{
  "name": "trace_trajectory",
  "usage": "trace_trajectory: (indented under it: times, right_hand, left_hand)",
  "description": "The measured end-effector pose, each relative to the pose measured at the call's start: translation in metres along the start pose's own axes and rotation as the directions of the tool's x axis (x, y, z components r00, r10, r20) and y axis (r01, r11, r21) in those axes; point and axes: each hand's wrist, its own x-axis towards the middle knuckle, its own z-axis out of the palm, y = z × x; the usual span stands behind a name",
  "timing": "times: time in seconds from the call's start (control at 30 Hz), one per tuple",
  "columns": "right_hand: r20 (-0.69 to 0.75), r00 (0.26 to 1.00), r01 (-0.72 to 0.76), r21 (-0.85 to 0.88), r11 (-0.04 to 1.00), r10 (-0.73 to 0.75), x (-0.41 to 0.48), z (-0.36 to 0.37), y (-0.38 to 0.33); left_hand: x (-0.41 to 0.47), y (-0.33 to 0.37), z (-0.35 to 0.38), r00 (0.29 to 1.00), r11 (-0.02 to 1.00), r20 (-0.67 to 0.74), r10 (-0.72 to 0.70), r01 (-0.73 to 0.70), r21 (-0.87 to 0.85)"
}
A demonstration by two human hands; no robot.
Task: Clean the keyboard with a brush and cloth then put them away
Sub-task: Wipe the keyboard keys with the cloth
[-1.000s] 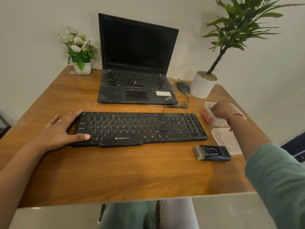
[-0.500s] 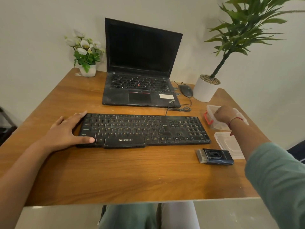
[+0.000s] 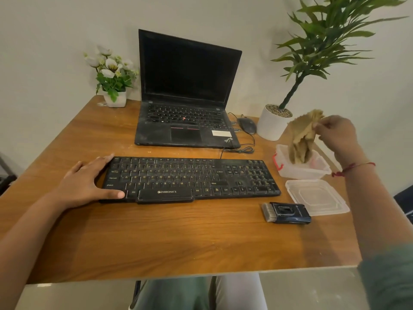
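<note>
A black keyboard (image 3: pixel 190 177) lies across the middle of the wooden table (image 3: pixel 156 242). My left hand (image 3: pixel 87 184) rests flat on its left end, thumb along the front edge. My right hand (image 3: pixel 337 133) pinches a beige cloth (image 3: pixel 301 139) and holds it up, its lower end still hanging inside the clear plastic box (image 3: pixel 312 171) at the right. A small black brush (image 3: pixel 287 212) with pale bristles lies on the table in front of the keyboard's right end, untouched.
The box's clear lid (image 3: pixel 317 199) lies beside the brush. An open black laptop (image 3: pixel 185 97) stands behind the keyboard, with a mouse (image 3: pixel 247 125) and cable to its right. A white-potted plant (image 3: pixel 273 124) is at back right, a flower pot (image 3: pixel 115 97) at back left.
My right hand has risen out of the plastic box, pulling the beige cloth up with it. My left hand stays on the keyboard's left end.
</note>
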Motion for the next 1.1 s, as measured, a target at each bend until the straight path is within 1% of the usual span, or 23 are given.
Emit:
trace_trajectory:
  times: [0.07, 0.13, 0.2, 0.27, 0.33, 0.4, 0.47, 0.5, 0.53, 0.57, 0.63, 0.7, 0.77, 0.83, 0.97, 1.1]
  right_hand:
    - [0.018, 1.0, -0.026, 0.226, 0.974, 0.023, -0.006, 0.001, -0.015]
    - [0.075, 0.997, -0.063, 0.44, 0.896, 0.033, -0.016, 0.004, -0.03]
    - [0.18, 0.983, -0.154, 0.644, 0.749, 0.047, -0.03, 0.011, -0.044]
    - [0.305, 0.95, -0.296, 0.792, 0.533, 0.074, -0.042, 0.023, -0.054]
    - [0.454, 0.887, -0.457, 0.836, 0.303, 0.084, -0.054, 0.035, -0.059]
    - [0.576, 0.815, -0.579, 0.811, 0.077, 0.061, -0.066, 0.049, -0.062]
    - [0.629, 0.776, -0.62, 0.773, -0.131, 0.036, -0.082, 0.064, -0.066]
    - [0.643, 0.765, -0.623, 0.752, -0.215, 0.03, -0.089, 0.072, -0.069]
    - [0.65, 0.759, -0.62, 0.737, -0.269, 0.028, -0.098, 0.079, -0.074]
    - [0.656, 0.753, -0.618, 0.73, -0.29, 0.047, -0.105, 0.086, -0.078]
    - [0.689, 0.72, -0.647, 0.71, -0.277, 0.084, -0.119, 0.101, -0.085]
    - [0.743, 0.663, -0.703, 0.66, -0.263, 0.094, -0.13, 0.114, -0.088]
    - [0.765, 0.637, -0.717, 0.633, -0.292, 0.095, -0.141, 0.122, -0.089]
    - [0.749, 0.659, -0.692, 0.642, -0.331, 0.075, -0.151, 0.127, -0.087]
    - [0.708, 0.705, -0.68, 0.657, -0.324, -0.043, -0.174, 0.125, -0.095]
    - [0.689, 0.706, -0.673, 0.581, -0.457, -0.164, -0.193, 0.128, -0.099]
  left_hand:
    - [0.0, -0.001, -0.001, 1.0, 1.0, 0.006, -0.002, 0.002, -0.001]
    - [0.0, -0.001, -0.001, 1.0, 1.0, 0.013, -0.003, 0.003, -0.001]
    - [-0.002, 0.002, -0.002, 1.0, 1.0, 0.009, -0.006, 0.007, -0.01]
    - [-0.004, 0.005, -0.003, 1.0, 1.0, 0.014, -0.019, 0.02, -0.023]
    - [-0.004, 0.005, -0.004, 1.0, 1.0, 0.016, -0.017, 0.017, -0.021]
    - [-0.004, 0.004, -0.004, 1.0, 1.0, 0.018, -0.015, 0.016, -0.019]
    - [-0.004, 0.005, -0.005, 0.999, 1.0, 0.027, -0.024, 0.024, -0.013]
    - [-0.005, 0.006, -0.005, 0.999, 1.0, 0.028, -0.024, 0.024, -0.011]
    - [-0.005, 0.007, -0.005, 0.999, 1.0, 0.029, -0.019, 0.02, -0.008]
    - [-0.005, 0.007, -0.005, 0.999, 1.0, 0.029, -0.014, 0.014, -0.006]
    - [-0.005, 0.006, -0.005, 1.0, 1.0, 0.026, -0.01, 0.01, -0.009]
    - [-0.005, 0.004, -0.005, 1.0, 1.0, 0.027, -0.016, 0.016, -0.006]
    - [-0.005, 0.004, -0.005, 1.0, 1.0, 0.025, -0.015, 0.015, -0.004]
    - [-0.006, 0.007, -0.005, 1.0, 1.0, 0.021, -0.018, 0.018, -0.007]
    - [-0.008, 0.009, -0.007, 1.0, 1.0, 0.024, -0.016, 0.016, -0.001]
    - [-0.01, 0.013, -0.01, 0.999, 1.0, 0.045, -0.021, 0.021, -0.003]
